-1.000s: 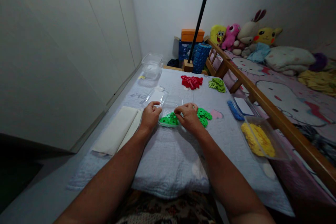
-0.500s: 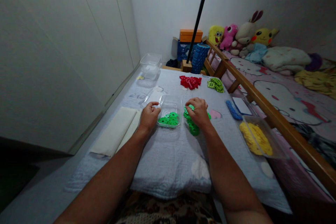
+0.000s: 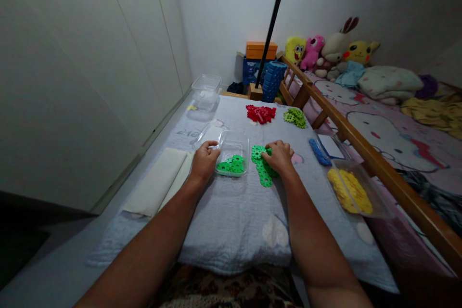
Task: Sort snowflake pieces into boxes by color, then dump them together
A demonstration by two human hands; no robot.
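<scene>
Beyond our hands, two heaps, a red heap [image 3: 260,114] and a lime heap [image 3: 296,118], lie on the crinkled tablecloth [image 3: 234,221]. One folded cream sheet [image 3: 157,183] sits by our left forearm, one transparent tub [image 3: 380,203] of yellow pieces [image 3: 348,191] far right. Our left hand [image 3: 205,160] pinches the left rim of a rounded-square clear plastic container [image 3: 236,147] holding perforated green discs [image 3: 233,164]. Our right hand [image 3: 279,156], fingers bent, covers part of one green pile [image 3: 265,174] beside it; we cannot tell whether it grips any.
</scene>
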